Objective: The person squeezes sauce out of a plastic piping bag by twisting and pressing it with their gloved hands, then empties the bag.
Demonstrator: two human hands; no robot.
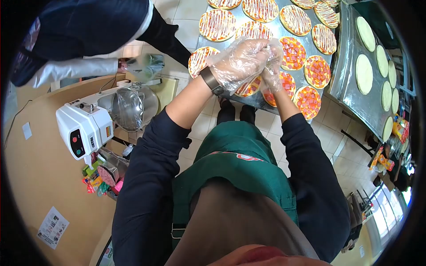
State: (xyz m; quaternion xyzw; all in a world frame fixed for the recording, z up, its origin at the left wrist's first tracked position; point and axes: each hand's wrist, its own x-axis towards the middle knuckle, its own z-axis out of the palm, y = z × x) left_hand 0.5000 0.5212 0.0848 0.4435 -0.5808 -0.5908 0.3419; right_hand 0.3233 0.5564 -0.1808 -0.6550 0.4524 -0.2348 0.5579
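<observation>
My left hand (242, 64) and my right hand (271, 71) meet over a metal table (277, 41), both in clear plastic gloves. The fingers of my left hand are curled, but the crumpled plastic hides what they hold, if anything. Against it, my right hand has its fingers bent and partly hidden. Just right of my hands lies a pizza with diced topping (293, 54), with another topped pizza (317, 72) beside it. Behind them are several pizzas striped with sauce (260, 9). A dark watch (211, 80) circles my left wrist.
A white mixer (84, 128) with a metal bowl (135, 106) stands at the left. Beyond it, a co-worker in dark clothes (88, 26) holds a clear container (148, 66). Plain dough rounds (364, 74) lie on a second metal table (348, 66) at the right.
</observation>
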